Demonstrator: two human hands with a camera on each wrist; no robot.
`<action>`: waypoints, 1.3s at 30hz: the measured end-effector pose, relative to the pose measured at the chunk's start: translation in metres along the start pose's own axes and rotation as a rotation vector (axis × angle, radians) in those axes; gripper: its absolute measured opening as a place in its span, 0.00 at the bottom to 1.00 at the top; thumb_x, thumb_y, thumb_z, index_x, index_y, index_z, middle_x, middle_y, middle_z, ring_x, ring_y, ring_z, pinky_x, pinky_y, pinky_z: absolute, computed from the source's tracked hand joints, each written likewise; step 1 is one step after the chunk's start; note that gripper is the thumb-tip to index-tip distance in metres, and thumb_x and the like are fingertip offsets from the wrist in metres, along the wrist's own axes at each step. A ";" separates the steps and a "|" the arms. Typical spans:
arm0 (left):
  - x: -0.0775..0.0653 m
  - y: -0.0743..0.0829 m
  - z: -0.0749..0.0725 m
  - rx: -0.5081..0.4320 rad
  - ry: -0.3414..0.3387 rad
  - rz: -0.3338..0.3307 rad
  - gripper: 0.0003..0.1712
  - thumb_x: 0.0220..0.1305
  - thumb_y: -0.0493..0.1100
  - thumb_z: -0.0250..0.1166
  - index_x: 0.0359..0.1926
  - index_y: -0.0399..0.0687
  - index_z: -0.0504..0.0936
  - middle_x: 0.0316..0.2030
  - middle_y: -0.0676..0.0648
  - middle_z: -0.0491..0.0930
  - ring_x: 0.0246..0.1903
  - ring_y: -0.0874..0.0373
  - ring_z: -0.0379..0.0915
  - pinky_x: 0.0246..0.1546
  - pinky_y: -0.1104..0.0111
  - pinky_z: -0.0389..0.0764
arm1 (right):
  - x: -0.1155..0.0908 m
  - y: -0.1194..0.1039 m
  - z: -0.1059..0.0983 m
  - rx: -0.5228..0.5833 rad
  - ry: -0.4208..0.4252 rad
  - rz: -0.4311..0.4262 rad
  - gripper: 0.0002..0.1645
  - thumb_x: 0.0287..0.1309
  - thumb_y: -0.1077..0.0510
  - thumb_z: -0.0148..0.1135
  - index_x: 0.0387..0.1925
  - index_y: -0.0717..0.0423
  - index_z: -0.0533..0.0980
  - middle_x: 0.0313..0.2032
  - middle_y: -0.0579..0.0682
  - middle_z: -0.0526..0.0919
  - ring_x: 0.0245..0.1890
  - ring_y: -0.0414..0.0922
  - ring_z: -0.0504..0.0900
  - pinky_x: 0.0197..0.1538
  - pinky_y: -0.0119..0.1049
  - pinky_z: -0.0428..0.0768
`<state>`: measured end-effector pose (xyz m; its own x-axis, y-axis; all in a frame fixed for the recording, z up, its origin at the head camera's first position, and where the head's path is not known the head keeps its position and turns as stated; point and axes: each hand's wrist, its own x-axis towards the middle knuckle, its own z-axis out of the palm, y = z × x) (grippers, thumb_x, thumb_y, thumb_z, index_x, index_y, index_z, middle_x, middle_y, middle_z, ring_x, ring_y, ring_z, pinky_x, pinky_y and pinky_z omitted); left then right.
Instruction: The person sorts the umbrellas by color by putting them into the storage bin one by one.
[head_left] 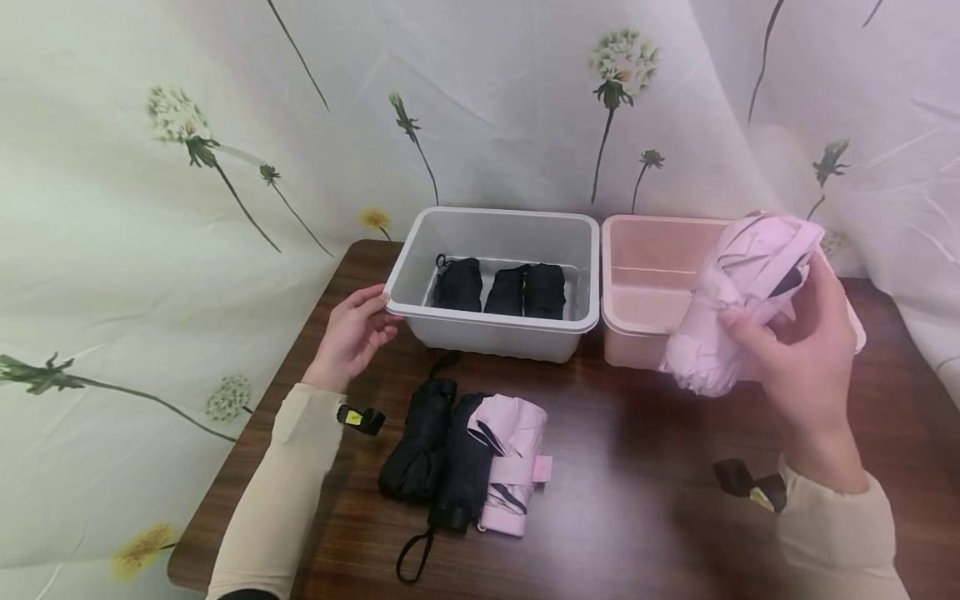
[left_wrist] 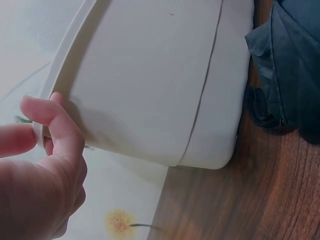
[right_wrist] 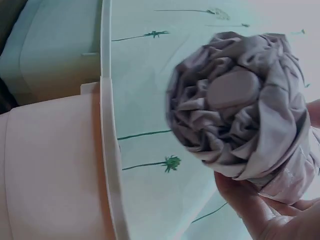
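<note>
My right hand [head_left: 806, 358] grips a folded pink umbrella [head_left: 742, 292], raised over the front of the pink bin [head_left: 660, 287]. In the right wrist view the umbrella [right_wrist: 240, 105] shows its bunched end, with fingers wrapped about its side. At the left, my left hand [head_left: 352, 329] pinches the rim of the grey-white bin [head_left: 495, 337] at its near left corner; the left wrist view shows thumb and finger on either side of that rim [left_wrist: 62, 60]. Inside this bin lie several folded black umbrellas [head_left: 459, 283].
Before the bins, on the dark wooden table [head_left: 622, 500], lie a black umbrella [head_left: 420, 437], a second, dark one [head_left: 463, 467] with a wrist loop, and a pink umbrella [head_left: 513, 467], side by side. A flower-printed cloth [head_left: 495, 108] hangs behind the table.
</note>
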<state>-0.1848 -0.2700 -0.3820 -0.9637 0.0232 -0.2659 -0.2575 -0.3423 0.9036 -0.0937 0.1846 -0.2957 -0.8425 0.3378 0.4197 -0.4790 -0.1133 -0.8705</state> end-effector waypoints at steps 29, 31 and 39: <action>0.000 -0.001 0.002 -0.036 0.018 0.016 0.14 0.70 0.39 0.57 0.54 0.45 0.69 0.37 0.48 0.79 0.28 0.60 0.80 0.28 0.73 0.80 | 0.062 0.043 0.012 -0.218 0.006 0.407 0.50 0.50 0.61 0.72 0.72 0.46 0.58 0.50 0.46 0.73 0.37 0.33 0.82 0.31 0.24 0.81; 0.000 -0.001 0.002 -0.031 0.018 0.016 0.14 0.69 0.39 0.58 0.54 0.45 0.69 0.38 0.48 0.79 0.28 0.60 0.80 0.28 0.73 0.80 | 0.063 0.046 0.014 -0.235 0.010 0.419 0.53 0.50 0.61 0.73 0.73 0.47 0.55 0.52 0.47 0.72 0.38 0.33 0.81 0.32 0.23 0.81; -0.001 -0.001 0.003 -0.029 0.014 0.019 0.15 0.69 0.40 0.59 0.54 0.45 0.70 0.42 0.46 0.77 0.29 0.60 0.79 0.29 0.73 0.80 | 0.068 0.055 0.020 -0.467 -0.019 0.419 0.51 0.54 0.55 0.70 0.74 0.50 0.53 0.60 0.54 0.69 0.38 0.30 0.78 0.36 0.18 0.77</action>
<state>-0.1838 -0.2672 -0.3816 -0.9673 0.0032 -0.2534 -0.2366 -0.3697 0.8985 -0.1821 0.1830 -0.3094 -0.9416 0.3362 0.0195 0.0473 0.1894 -0.9808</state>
